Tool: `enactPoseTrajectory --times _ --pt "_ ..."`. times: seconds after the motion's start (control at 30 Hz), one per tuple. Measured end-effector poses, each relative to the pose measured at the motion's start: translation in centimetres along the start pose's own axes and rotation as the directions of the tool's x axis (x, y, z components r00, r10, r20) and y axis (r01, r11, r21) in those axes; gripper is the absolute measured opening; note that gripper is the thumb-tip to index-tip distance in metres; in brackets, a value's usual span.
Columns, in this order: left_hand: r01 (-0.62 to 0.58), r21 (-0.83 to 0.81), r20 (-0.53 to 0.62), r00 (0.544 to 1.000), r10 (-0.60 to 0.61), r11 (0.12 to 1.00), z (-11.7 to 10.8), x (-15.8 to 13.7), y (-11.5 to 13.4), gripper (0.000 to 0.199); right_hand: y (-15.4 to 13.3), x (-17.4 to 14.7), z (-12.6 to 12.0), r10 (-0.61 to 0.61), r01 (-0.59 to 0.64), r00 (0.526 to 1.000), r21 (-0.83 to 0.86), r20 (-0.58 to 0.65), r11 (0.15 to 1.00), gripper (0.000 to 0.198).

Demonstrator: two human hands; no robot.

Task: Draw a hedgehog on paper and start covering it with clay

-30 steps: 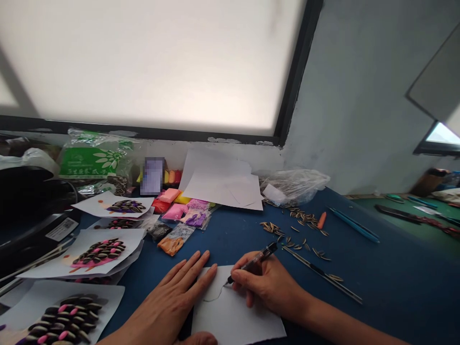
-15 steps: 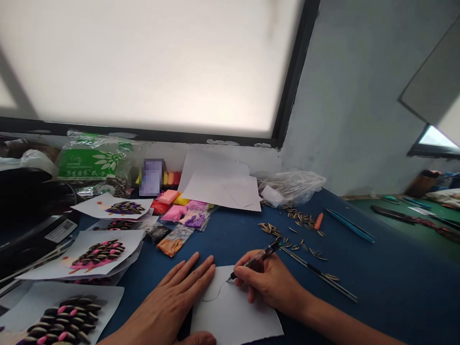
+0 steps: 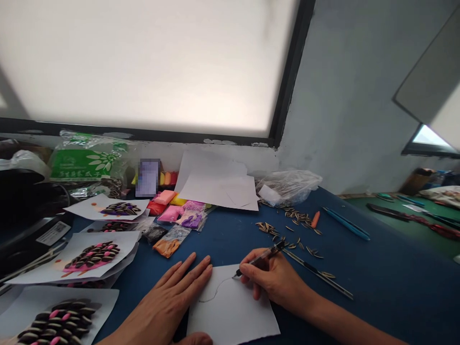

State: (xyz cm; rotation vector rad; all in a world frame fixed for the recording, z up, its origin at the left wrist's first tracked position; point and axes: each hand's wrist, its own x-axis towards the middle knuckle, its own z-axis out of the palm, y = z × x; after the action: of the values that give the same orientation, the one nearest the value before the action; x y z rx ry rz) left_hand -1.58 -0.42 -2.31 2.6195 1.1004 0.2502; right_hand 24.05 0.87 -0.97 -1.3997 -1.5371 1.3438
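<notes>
A sheet of white paper [image 3: 233,311] lies on the blue table [image 3: 223,242] in front of me, with a thin curved line drawn on its upper part. My left hand [image 3: 172,292] rests flat across the sheet's left edge, fingers stretched out. Between the fingers of my right hand [image 3: 269,275] is a pen [image 3: 260,258] with a clear barrel and black grip, its tip touching the paper at the end of the line.
Left are paper sheets with seed-and-clay hedgehog shapes [image 3: 95,256]. Farther back lie bagged coloured clay [image 3: 172,213], stacked white paper [image 3: 215,189] and a green seed bag [image 3: 84,163]. On the right are loose sunflower seeds [image 3: 296,218], metal tweezers [image 3: 323,278] and blue tweezers [image 3: 347,224].
The pen tip has moved a little to the right over the paper, and the drawn line is longer. My left hand stays on the sheet. The whole view has shifted slightly.
</notes>
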Motion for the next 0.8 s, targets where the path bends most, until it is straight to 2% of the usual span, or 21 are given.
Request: enactPoseTrajectory --times 0.27,0.5,0.8 --pt "0.015 -0.004 0.027 1.0 -0.015 1.0 -0.4 0.2 0.2 0.076 0.6 -0.7 -0.9 -0.004 0.004 1.0 -0.008 -0.023 1.0 0.028" --pt "0.0 0.002 0.01 1.0 0.0 1.0 0.2 0.1 -0.3 0.081 0.6 -1.7 -1.7 0.044 -0.045 0.997 -0.026 -0.058 0.999 0.028" --pt "0.019 0.014 0.049 0.999 -0.02 1.0 0.1 0.3 -0.4 0.08 0.9 -2.7 -2.5 0.085 -0.091 0.994 -0.09 -0.073 0.992 0.024"
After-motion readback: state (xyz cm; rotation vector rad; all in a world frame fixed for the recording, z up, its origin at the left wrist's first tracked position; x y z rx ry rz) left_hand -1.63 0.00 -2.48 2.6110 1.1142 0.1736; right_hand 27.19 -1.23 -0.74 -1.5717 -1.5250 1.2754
